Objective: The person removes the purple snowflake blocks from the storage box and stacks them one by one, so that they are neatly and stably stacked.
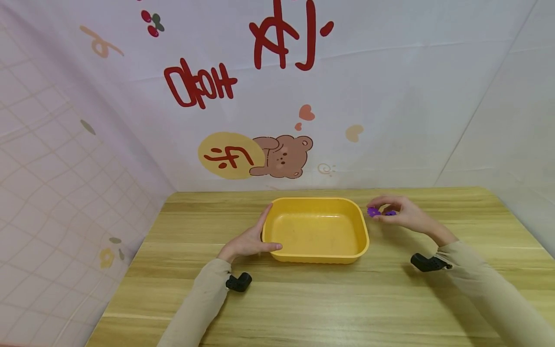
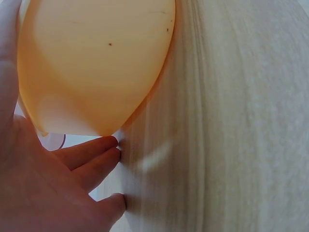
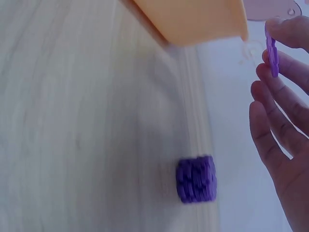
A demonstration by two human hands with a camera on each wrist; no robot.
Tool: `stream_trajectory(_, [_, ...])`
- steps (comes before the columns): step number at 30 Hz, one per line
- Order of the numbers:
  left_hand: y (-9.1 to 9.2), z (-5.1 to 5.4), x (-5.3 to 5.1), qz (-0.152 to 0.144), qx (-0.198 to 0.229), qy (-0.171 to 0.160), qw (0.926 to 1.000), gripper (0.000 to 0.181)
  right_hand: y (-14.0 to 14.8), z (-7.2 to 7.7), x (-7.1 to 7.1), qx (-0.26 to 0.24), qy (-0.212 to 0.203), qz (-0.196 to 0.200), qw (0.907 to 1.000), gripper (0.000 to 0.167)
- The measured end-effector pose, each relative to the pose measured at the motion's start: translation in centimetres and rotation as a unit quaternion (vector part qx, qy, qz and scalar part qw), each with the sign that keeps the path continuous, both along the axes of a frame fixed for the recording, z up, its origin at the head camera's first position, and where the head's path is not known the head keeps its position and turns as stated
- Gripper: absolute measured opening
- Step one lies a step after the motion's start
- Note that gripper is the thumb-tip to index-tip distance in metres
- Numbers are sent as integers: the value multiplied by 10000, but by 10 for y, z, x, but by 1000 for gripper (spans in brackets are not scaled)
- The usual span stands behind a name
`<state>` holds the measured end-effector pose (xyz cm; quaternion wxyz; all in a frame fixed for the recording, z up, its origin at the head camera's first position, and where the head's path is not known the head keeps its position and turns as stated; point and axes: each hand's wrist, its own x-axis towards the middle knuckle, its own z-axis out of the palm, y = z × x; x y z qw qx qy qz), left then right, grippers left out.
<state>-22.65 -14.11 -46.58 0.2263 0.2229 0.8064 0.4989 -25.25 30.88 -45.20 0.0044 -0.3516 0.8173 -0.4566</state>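
A shallow yellow plastic basin [image 1: 318, 233] stands on the wooden table. My left hand [image 1: 251, 239] holds its left end, thumb over the rim and fingers along the outside; in the left wrist view some fingertips touch the tabletop beside the basin [image 2: 96, 63]. Right of the basin, my right hand [image 1: 403, 213] pinches a thin purple flower-shaped piece [image 1: 373, 212] between thumb and fingertips, raised above the table. A short stack of like purple pieces [image 3: 196, 179] sits on the tabletop below that hand, partly hidden in the head view. Inside the basin I see only bare yellow floor.
The wooden table [image 1: 303, 303] reaches back to a white printed cloth [image 1: 381, 86] with red characters and a bear. Another cloth [image 1: 65, 168] hangs along the left side. Each wrist wears a black camera mount, such as the right one [image 1: 427, 262].
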Motion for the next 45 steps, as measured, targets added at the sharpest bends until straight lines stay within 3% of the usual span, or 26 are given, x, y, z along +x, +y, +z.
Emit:
stream_trajectory(3, [0,-1,0,21,42,-60,10000,114,9,1,0,-43,6,-53,10000,31])
stream_trajectory(12, [-1,1,1,-29,139,-100,9998,115,29,-1,1,247,-62,-697,9972,32])
stream_trajectory(20, [-1,-2,1,-71,301,-165,9994,114,43,-19,0,-77,-555,-827,9950,32])
stream_trajectory(27, [0,-2,-1,-78,313,-169,9993,115,49,-33,-4,-93,-588,-868,9944,32])
stream_trajectory(45, [0,2,0,-130,249,-25,9996,113,50,-38,-8,133,-674,-876,9938,31])
